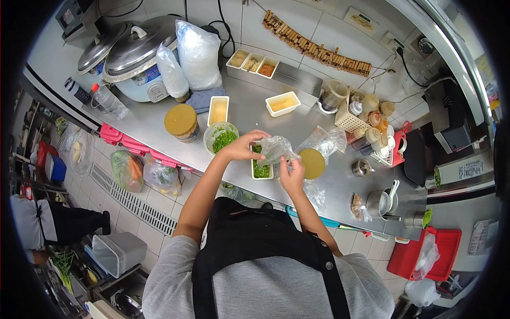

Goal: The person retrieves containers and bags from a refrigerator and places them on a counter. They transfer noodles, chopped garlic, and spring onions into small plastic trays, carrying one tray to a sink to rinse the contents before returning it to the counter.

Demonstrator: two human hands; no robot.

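Observation:
A crumpled clear plastic bag point(278, 149) is stretched between my hands, over the counter's front part. My left hand point(245, 145) grips its left side, and my right hand point(292, 174) pinches its lower right edge. Beneath the bag and partly hidden by it stands a white rectangular container point(262, 176) of chopped greens. Left of that, beside my left wrist, is a clear round tub point(207, 139) with more chopped greens. A round gold lid point(312, 163) lies just right of my right hand, with another loose clear bag point(326, 142) behind it.
A gold-lidded jar point(181, 123) and two pale containers, one left point(218, 110) and one right point(282, 103), stand farther back. Large cookers point(141, 58) occupy the back left. Sauce bottles point(372, 139) and metal pots point(378, 203) crowd the right. Another person point(53, 220) stands far left.

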